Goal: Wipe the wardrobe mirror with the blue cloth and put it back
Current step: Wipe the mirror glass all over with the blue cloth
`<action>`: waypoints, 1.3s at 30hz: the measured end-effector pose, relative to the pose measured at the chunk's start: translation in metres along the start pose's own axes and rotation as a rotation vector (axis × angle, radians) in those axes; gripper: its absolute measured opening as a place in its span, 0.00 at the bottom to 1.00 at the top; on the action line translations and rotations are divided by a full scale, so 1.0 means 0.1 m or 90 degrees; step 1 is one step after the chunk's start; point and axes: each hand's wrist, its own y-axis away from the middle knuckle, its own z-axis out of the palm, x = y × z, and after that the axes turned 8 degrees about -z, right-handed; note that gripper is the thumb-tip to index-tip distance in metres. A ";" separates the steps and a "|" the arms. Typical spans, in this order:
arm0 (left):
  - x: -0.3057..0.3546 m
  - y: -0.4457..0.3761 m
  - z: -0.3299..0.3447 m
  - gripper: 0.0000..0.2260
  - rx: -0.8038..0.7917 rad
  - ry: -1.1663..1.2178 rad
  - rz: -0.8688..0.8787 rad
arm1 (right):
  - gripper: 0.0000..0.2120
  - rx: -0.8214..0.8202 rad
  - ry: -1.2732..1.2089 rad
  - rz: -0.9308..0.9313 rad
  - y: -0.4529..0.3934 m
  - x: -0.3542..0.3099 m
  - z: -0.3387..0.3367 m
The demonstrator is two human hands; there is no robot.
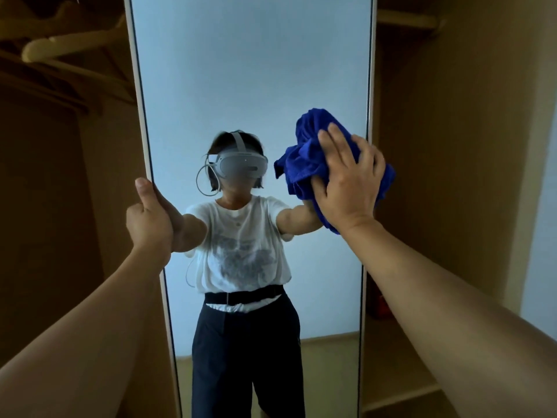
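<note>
While left hand (149, 218) grips mirror (250, 70) edge, right hand (349, 182) presses blue cloth (304, 152) flat.

Deep blue cloth (304, 158) against a pale blue-grey mirror (250, 70) with white frame (141, 116) — reflected white printed T-shirt, dark trousers, grey headset — flanked by tan-brown wardrobe panels (452, 146) and cream hangers (60, 45).

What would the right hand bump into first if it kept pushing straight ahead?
The blue cloth, which the right hand already presses flat against the mirror. The glass sits right behind it, so it probably could not go further.
</note>
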 end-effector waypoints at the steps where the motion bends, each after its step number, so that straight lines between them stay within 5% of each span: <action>1: 0.00 0.00 0.00 0.28 0.003 0.001 0.002 | 0.29 -0.008 -0.003 0.031 0.07 -0.02 0.02; 14: 0.01 0.05 -0.02 0.25 -0.008 -0.012 0.018 | 0.32 -0.071 -0.024 0.258 1.18 -0.33 0.12; 22: 0.00 0.03 -0.04 0.26 -0.023 -0.014 0.022 | 0.29 -0.042 -0.018 0.323 0.64 -0.27 0.11; 28: 0.01 0.03 -0.04 0.25 -0.028 0.001 0.023 | 0.29 -0.019 -0.001 0.319 0.19 -0.15 0.11; 39: 0.00 0.04 -0.03 0.21 -0.042 0.014 0.021 | 0.31 -0.057 -0.023 0.258 1.37 -0.56 0.22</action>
